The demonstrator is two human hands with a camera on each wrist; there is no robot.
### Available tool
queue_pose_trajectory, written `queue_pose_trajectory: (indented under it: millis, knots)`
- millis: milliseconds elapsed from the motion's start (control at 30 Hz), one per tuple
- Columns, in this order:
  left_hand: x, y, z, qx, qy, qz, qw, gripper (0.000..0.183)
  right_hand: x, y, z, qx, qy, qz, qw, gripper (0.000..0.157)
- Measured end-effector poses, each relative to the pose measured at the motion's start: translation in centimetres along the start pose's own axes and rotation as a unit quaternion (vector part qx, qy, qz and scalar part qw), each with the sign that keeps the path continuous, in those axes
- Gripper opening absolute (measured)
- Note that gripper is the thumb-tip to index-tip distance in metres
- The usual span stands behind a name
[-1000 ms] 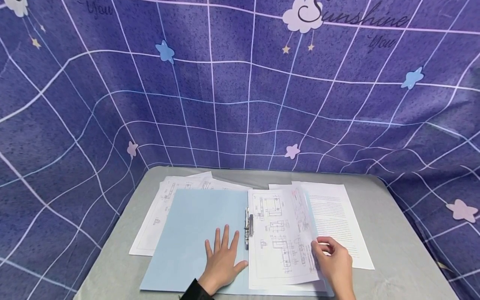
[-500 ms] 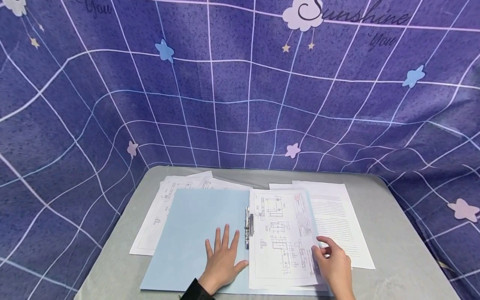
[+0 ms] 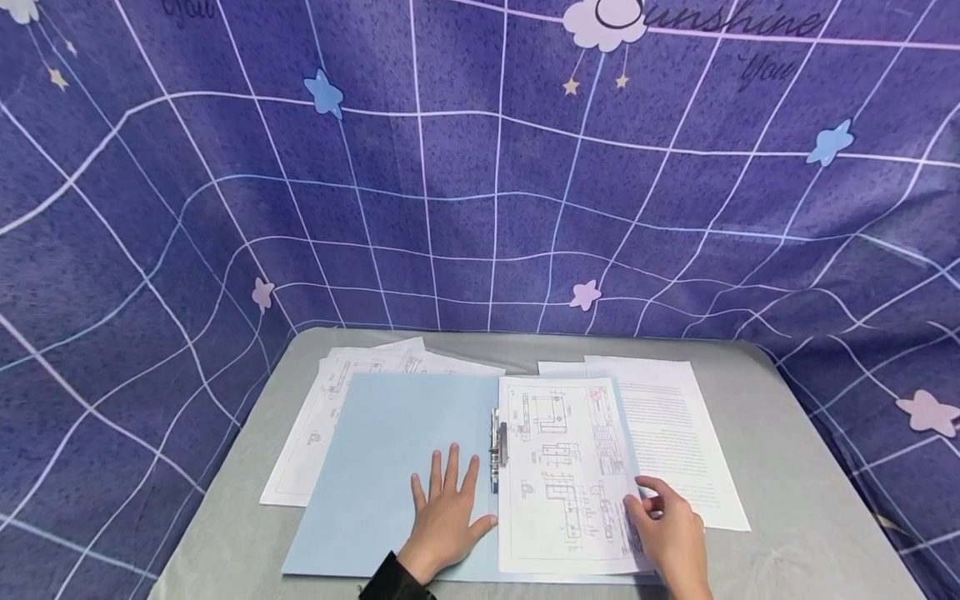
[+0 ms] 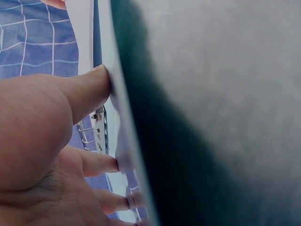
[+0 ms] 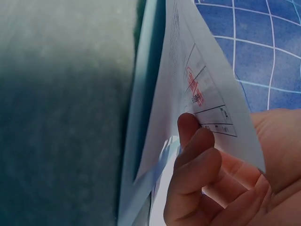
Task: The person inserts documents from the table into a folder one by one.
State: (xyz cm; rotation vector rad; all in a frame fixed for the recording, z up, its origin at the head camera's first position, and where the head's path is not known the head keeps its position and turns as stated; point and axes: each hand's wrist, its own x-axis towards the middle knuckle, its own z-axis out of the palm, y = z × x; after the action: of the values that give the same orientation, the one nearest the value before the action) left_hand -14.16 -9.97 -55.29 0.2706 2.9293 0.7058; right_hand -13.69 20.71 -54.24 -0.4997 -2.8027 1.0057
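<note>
A light blue folder (image 3: pixel 397 425) lies spread on the grey table, with a metal clip (image 3: pixel 501 446) along its spine. On its right half sits a white sheet (image 3: pixel 562 525) printed with technical drawings. My left hand (image 3: pixel 446 527) rests palm down on the bare left cover, fingers spread, thumb reaching toward the spine. At the sheet's right edge, my right hand (image 3: pixel 671 533) pinches the paper, its fingers bent. The right wrist view shows the stamped corner of the sheet (image 5: pixel 214 89) standing away from the folder, between the fingertips and the palm.
Loose drawing sheets (image 3: pixel 292 458) stick out from under the folder's left side. More printed pages (image 3: pixel 675 417) lie partly beneath its right side. A purple grid-patterned cloth (image 3: pixel 465 167) hangs behind the grey table (image 3: pixel 795 500) and beside it.
The drawing sheet, bowed up along its right side a second ago, now lies flatter over the pages below. Both hands keep nearly the same places. The head view has tilted slightly.
</note>
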Motion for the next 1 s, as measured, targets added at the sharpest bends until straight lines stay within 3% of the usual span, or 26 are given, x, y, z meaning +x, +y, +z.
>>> queue_pose_trajectory:
  millis: [267, 567, 1000]
  knots:
    - [0.09, -0.21, 0.24, -0.001, 0.007, 0.005, 1.0, 0.086, -0.05, 0.05, 0.19, -0.029, -0.026, -0.002, 0.999, 0.043]
    - [-0.06, -0.19, 0.29, -0.002, 0.012, 0.005, 0.9999, 0.086, -0.24, 0.04, 0.54, -0.078, -0.055, -0.017, 0.995, 0.059]
    - [-0.05, -0.05, 0.05, 0.002, 0.012, 0.005, 0.9999, 0.086, -0.38, -0.06, 0.49, -0.086, -0.066, -0.039, 0.993, 0.045]
